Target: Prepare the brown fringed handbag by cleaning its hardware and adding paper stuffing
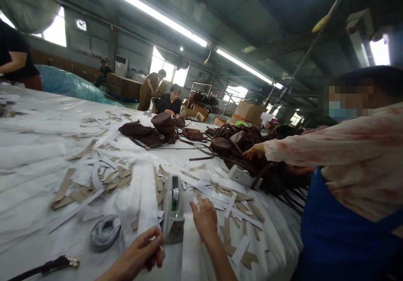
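My left hand (pixel 147 249) is closed in a pinch at the bottom middle, just left of the tape dispenser; what is between its fingertips, if anything, is too small to make out. On the dispenser's other side, my right hand (pixel 205 219) reaches forward over white paper, its thumb and fingers apart, with no object plainly in it. The grey tape dispenser (pixel 174 226) stands upright between both hands, a green part showing inside. A broad white paper strip (pixel 147 193) lies to its left. Scattered brown and white scraps (pixel 121 176) surround it.
A coil of grey strap (pixel 106 232) and a dark strap with a metal end (pixel 52 266) lie at lower left. Dark brown bags (pixel 162 129) are heaped farther back. At right, a co-worker in a blue apron (pixel 340 230) handles more bags (pixel 231 144). Other people are behind.
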The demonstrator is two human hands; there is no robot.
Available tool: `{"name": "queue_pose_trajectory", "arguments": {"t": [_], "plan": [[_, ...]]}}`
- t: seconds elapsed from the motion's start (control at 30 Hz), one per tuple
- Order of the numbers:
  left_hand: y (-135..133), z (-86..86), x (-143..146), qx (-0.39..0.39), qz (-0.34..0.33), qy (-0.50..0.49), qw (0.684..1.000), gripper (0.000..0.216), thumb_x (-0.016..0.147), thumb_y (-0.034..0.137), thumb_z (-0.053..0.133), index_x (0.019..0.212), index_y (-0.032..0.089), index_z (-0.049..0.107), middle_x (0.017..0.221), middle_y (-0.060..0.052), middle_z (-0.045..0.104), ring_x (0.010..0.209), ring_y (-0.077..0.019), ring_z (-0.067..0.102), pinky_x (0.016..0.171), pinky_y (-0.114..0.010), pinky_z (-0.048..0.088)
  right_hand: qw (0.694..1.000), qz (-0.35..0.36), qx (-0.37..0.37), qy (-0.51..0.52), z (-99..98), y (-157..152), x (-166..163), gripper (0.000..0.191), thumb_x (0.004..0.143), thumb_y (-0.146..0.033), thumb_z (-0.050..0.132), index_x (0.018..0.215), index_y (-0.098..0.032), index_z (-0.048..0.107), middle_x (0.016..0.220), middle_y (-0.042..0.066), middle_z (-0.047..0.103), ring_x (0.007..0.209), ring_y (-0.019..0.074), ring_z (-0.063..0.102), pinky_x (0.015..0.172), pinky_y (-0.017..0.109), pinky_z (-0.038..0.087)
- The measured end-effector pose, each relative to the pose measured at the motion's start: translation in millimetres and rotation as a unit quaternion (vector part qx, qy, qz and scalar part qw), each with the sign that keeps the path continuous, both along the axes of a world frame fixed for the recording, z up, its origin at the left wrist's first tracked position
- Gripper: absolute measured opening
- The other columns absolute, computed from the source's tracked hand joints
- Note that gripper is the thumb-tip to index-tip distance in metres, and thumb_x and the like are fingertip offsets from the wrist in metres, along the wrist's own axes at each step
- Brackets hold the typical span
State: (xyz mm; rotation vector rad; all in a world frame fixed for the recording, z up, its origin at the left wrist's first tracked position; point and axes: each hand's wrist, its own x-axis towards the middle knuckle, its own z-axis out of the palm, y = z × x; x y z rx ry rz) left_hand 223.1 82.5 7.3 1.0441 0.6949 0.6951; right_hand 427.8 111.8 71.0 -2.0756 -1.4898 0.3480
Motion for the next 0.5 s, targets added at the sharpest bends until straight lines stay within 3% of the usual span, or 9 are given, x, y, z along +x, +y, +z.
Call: {"name": "queue_pose_trajectory", "arguments": {"t": [0.07, 0.13, 0.17, 0.23, 0.37, 0.43, 0.5], "plan": [[12.6, 19.1, -1.7, 0.009, 0.018, -0.015, 1.0, 0.053, 0.07, 0.071, 0.06, 0.072, 0.021, 0.044, 0.043, 0.004, 0.057, 0.037, -0.007, 0.037, 0.042, -0.019, 0.022, 0.992, 0.107, -0.009, 0.061, 15.7, -14.8, -12.9, 0.028, 0.088, -0.036, 0.054, 0.103, -0.02, 0.071, 0.099, 0.008, 0.069, 0.094, 0.0241, 0.062, 0.085, 0.033, 0.045], [15.1, 31.4, 1.0, 0.023, 0.043, -0.035, 0.998, 0.051, 0.071, 0.069, 0.061, 0.074, 0.021, 0.045, 0.039, 0.006, 0.053, 0.037, -0.0072, 0.038, 0.042, -0.019, 0.023, 0.945, 0.25, -0.058, 0.202, 20.1, -31.4, -30.9, 0.027, 0.088, -0.039, 0.054, 0.09, -0.021, 0.075, 0.081, 0.002, 0.071, 0.075, 0.0179, 0.063, 0.069, 0.026, 0.046], [13.2, 34.1, 2.9, 0.03, 0.052, -0.045, 0.997, 0.05, 0.073, 0.068, 0.06, 0.075, 0.021, 0.046, 0.039, 0.006, 0.052, 0.037, -0.0075, 0.04, 0.042, -0.018, 0.024, 0.915, 0.285, -0.075, 0.277, 18.1, -39.0, -40.4, 0.029, 0.088, -0.04, 0.055, 0.083, -0.02, 0.076, 0.073, 0.001, 0.07, 0.067, 0.0158, 0.061, 0.062, 0.024, 0.044], [6.5, 33.7, 6.3, 0.045, 0.059, -0.055, 0.996, 0.047, 0.077, 0.066, 0.058, 0.077, 0.02, 0.047, 0.037, 0.007, 0.051, 0.036, -0.0076, 0.041, 0.042, -0.018, 0.024, 0.877, 0.268, -0.071, 0.392, 9.1, -50.9, -56.7, 0.028, 0.083, -0.04, 0.062, 0.077, -0.016, 0.075, 0.062, 0.0, 0.065, 0.056, 0.0124, 0.054, 0.054, 0.023, 0.038], [5.2, 29.6, 3.1, 0.019, 0.063, -0.049, 0.997, 0.045, 0.077, 0.062, 0.061, 0.082, 0.019, 0.048, 0.041, 0.004, 0.057, 0.032, -0.0062, 0.038, 0.037, -0.016, 0.02, 0.908, 0.18, -0.012, 0.378, -4.6, -53.6, -66.2, 0.025, 0.076, -0.038, 0.068, 0.071, -0.014, 0.071, 0.057, -0.001, 0.06, 0.051, 0.0107, 0.047, 0.05, 0.023, 0.034], [15.2, 33.5, -7.7, -0.071, 0.13, -0.068, 0.987, 0.04, 0.079, 0.053, 0.064, 0.096, 0.02, 0.048, 0.062, -0.002, 0.069, 0.035, -0.0062, 0.045, 0.038, -0.015, 0.029, 0.944, 0.163, 0.011, 0.288, -1.0, -40.8, -57.7, 0.025, 0.079, -0.035, 0.06, 0.068, -0.015, 0.069, 0.058, -0.001, 0.06, 0.053, 0.012, 0.049, 0.05, 0.023, 0.036], [26.7, 40.2, -25.9, -0.159, 0.231, -0.083, 0.956, 0.033, 0.083, 0.035, 0.065, 0.108, 0.023, 0.046, 0.088, -0.008, 0.074, 0.044, -0.0062, 0.054, 0.046, -0.016, 0.042, 0.972, 0.129, 0.037, 0.191, 8.4, -18.1, -43.3, 0.025, 0.079, -0.032, 0.054, 0.068, -0.015, 0.068, 0.058, 0.0, 0.06, 0.054, 0.013, 0.051, 0.05, 0.023, 0.037]]}}
